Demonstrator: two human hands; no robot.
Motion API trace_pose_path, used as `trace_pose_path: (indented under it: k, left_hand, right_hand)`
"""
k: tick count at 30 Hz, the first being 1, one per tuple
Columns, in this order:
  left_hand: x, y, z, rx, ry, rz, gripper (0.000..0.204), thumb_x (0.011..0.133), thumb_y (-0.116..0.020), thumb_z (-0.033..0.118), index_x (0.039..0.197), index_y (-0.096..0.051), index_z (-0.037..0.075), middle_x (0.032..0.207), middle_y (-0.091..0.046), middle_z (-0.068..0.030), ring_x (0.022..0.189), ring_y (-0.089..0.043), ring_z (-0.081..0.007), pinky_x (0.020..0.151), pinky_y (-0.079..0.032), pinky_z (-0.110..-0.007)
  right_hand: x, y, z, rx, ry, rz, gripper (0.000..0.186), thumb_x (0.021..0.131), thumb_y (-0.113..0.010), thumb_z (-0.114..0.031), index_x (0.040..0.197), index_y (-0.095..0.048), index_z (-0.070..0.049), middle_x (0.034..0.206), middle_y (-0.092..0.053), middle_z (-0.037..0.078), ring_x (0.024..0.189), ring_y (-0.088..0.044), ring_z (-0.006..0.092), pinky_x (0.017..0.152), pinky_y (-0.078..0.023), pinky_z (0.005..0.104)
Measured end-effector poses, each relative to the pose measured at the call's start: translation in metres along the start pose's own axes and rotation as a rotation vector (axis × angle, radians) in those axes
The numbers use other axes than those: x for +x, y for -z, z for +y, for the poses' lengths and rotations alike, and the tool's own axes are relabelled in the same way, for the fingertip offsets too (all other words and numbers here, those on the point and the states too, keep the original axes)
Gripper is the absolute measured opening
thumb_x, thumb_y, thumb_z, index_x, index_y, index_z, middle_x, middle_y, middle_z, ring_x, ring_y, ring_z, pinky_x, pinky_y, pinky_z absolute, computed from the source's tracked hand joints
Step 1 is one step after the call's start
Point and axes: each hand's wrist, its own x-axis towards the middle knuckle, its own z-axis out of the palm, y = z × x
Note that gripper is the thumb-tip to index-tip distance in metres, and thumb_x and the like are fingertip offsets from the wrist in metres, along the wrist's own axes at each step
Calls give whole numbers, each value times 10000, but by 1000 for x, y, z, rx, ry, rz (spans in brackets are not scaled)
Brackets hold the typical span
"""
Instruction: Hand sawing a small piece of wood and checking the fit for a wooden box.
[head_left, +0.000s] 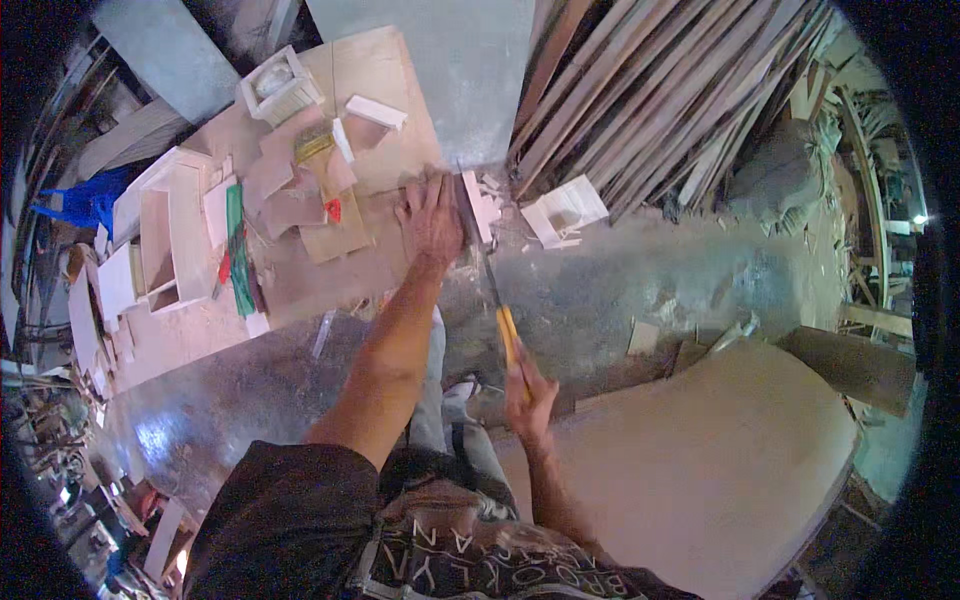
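Note:
My right hand [530, 392] is closed around the yellow handle [508, 335] of a handsaw, whose long thin blade [490, 272] runs forward and away from me. At the blade's far part lies a pale wood strip [479, 208], just right of the saw. My left hand [436, 222] lies flat with spread fingers, pressing down at the right edge of a wooden work board [385, 165], close beside the blade. Whether a thin piece lies under that palm, I cannot tell.
On the board's left stand a pale wooden box frame [165, 235], a smaller box [280, 88], a green strip [238, 250] and several offcuts. Long boards [660, 100] are stacked at the far right. A white scrap piece [565, 212] lies on the floor; a large panel [690, 470] is near right.

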Motion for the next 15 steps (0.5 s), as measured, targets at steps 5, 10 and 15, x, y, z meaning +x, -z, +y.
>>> trace_pose_path:
  k: [5,10,15]
  left_hand:
    - [7,13,14,15,83,-205,533,852,-522,224,1373,-442,147,1425,-364,-25,1306,-300,-317,1008,-266,-517]
    - [-3,-5,1,-60,59,-102,572,836,-521,212,1394,-407,164,1457,-342,-29,1343,-268,-341,1026,-219,-588]
    - [4,7,1,45,100,-215,544,851,-507,229,1384,-415,168,1439,-349,-9,1343,-265,-309,988,-286,-553]
  right_hand:
    - [34,-8,-15,-234,-139,-157,326,949,-507,-124,1205,-576,66,1034,-673,193,896,-647,165,789,-505,279]
    - [31,-9,9,-238,417,78,339,942,-522,-168,1244,-580,-25,849,-650,110,592,-539,115,520,-457,284]
    - [19,-10,-8,-132,-11,-66,340,929,-546,-149,1255,-586,-60,961,-689,122,570,-553,120,528,-476,259]
